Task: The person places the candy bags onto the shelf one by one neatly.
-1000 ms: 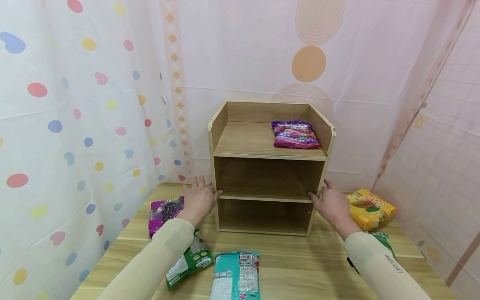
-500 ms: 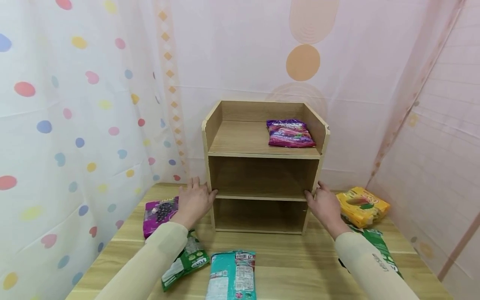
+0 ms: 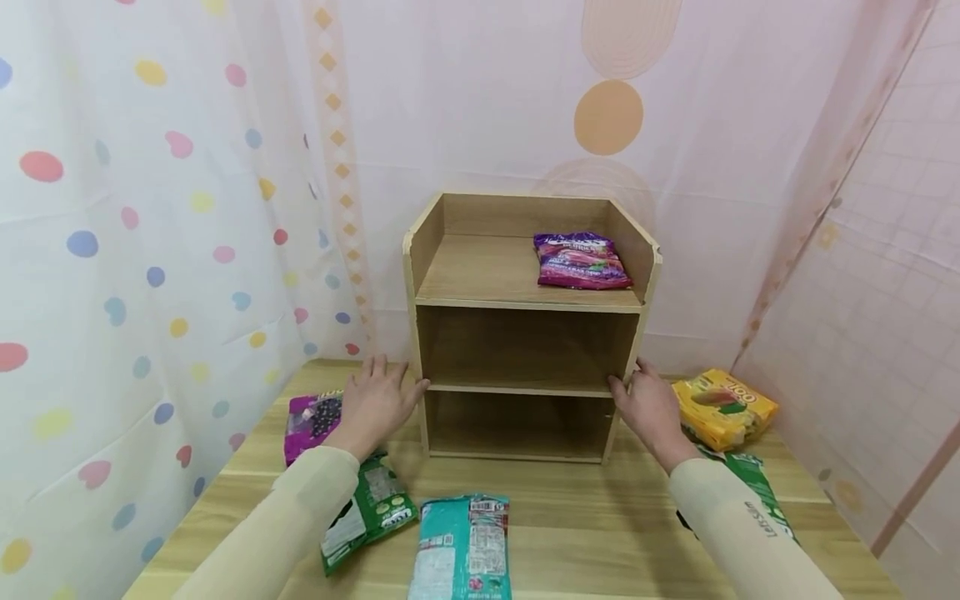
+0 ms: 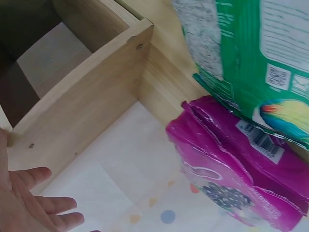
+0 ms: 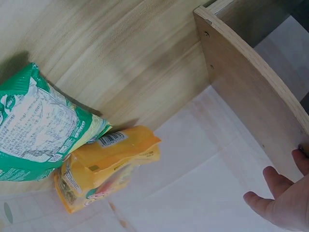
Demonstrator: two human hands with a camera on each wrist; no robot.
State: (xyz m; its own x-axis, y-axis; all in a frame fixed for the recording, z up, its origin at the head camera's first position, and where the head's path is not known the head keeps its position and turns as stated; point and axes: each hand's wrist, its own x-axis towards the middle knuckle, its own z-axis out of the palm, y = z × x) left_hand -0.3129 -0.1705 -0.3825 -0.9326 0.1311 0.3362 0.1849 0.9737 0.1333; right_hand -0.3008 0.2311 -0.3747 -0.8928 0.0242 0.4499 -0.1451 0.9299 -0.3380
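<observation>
A small three-tier wooden shelf [image 3: 480, 271] stands at the back of the table. At its left side my left hand [image 3: 375, 410] has its fingers spread, the thumb tip right at the panel's front edge. In the left wrist view, those fingers [image 4: 58, 205] stretch out apart from the side panel. My right hand [image 3: 651, 410] is at the opposite panel, its thumb at the front edge beside the middle board. The right wrist view shows its fingers [image 5: 277, 183] extended, one tip at the panel. A purple snack bag [image 3: 581, 261] lies on the top tier, to the right.
Left of the shelf lie a magenta grape bag [image 3: 309, 427] and a green bag [image 3: 381, 500]. A teal packet [image 3: 461, 546] is in front. On the right are a yellow mango bag [image 3: 722, 408] and another green bag [image 3: 757, 483]. Patterned curtains [image 3: 487, 108] close off the back and sides.
My left hand's fingers have shifted a little left, away from the shelf's side. My right hand keeps its place. The head view has turned slightly, so the whole scene appears shifted left.
</observation>
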